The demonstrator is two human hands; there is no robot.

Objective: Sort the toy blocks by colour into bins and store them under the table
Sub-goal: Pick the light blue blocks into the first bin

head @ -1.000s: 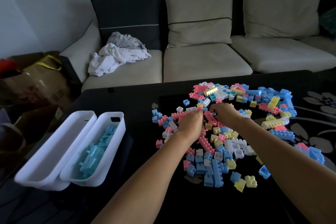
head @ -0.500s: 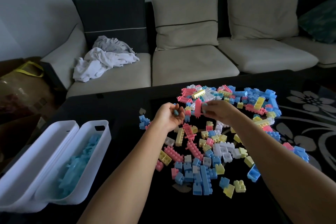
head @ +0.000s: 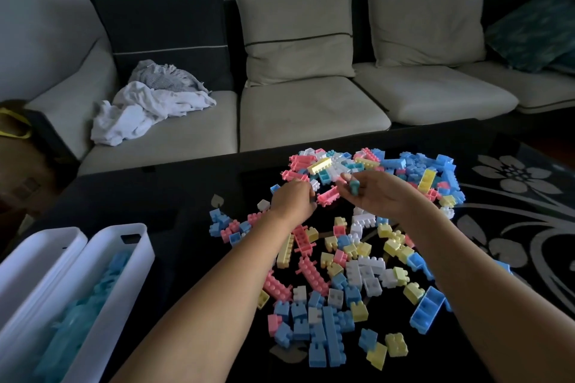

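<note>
Teal block [head: 354, 187] pinched between thumb and fingertips of right hand [head: 384, 194], above pastel blocks [head: 342, 258] strewn on black table [head: 149, 196]. Left hand [head: 294, 202] just beside, fingers curled; contents impossible to tell. Left of table, two white bins [head: 109, 228], the right one holding blue blocks.

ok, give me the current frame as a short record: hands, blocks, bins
surface: black table
loose blocks: pink, blue, yellow and white, mixed, spread on the table
right hand: pinches a teal block, held above the pile
left hand: fingers curled, over the pile; contents hidden
right bin: white, holds teal blocks
left bin: white, no blocks visible inside
progress: only teal binned; most blocks unsorted
</note>
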